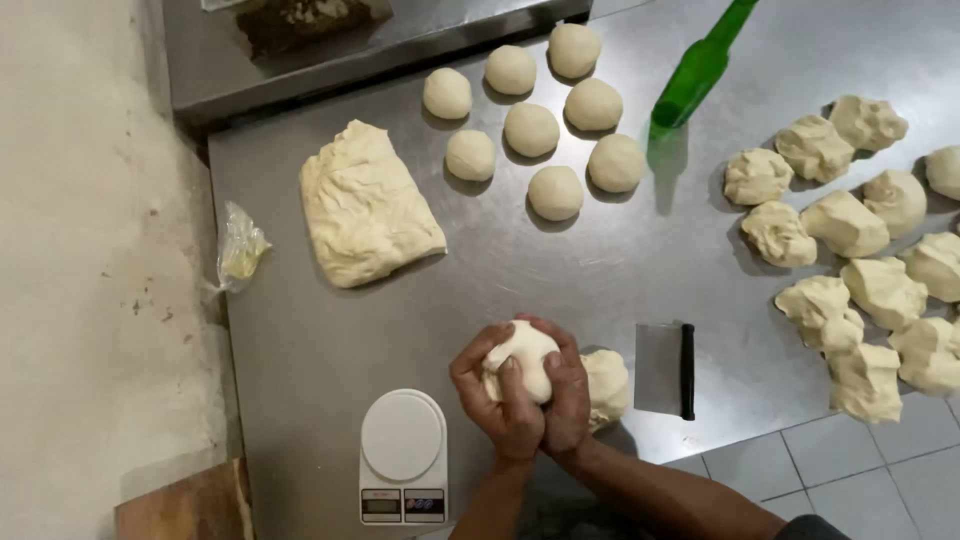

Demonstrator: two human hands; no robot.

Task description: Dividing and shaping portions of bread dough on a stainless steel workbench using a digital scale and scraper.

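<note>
Both my hands cup one pale dough piece (522, 358) just above the steel table (330, 340) near its front edge. My left hand (497, 398) wraps it from the left and below, thumb pressed into it. My right hand (566, 390) closes over its right side. A second rough dough lump (607, 384) lies on the table right behind my right hand.
A white kitchen scale (403, 455) stands left of my hands, a metal bench scraper (665, 368) to the right. A large dough slab (365, 205), several smooth dough balls (531, 130), a green bottle (695, 72) and several rough dough portions (850, 260) lie farther back and right. A small plastic bag (240, 248) hangs at the left edge.
</note>
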